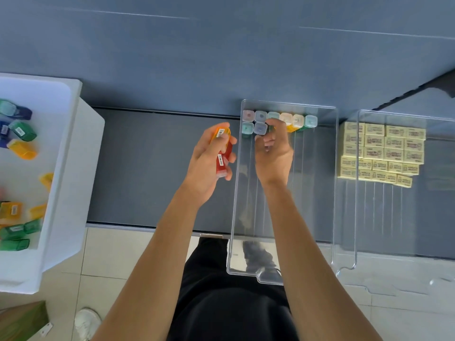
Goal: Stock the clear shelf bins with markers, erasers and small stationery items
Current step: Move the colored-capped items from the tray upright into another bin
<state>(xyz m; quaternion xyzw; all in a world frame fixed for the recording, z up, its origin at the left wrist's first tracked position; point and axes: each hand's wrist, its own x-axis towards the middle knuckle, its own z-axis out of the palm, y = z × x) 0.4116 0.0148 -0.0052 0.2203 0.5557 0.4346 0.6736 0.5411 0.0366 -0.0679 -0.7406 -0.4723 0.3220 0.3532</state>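
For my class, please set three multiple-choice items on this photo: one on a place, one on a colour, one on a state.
1. Where do the yellow erasers lie? A white tub B right clear bin C floor
2. Which colours are the markers in the left hand? A blue, green B orange, red C pink, grey
3. What is the right hand doing? A hanging idle B pressing the tub C gripping another marker inside the middle bin
Answers: B, they are stacked at that bin's back; B, both show between its fingers; C, its fingers curl round one beside the capped rows.
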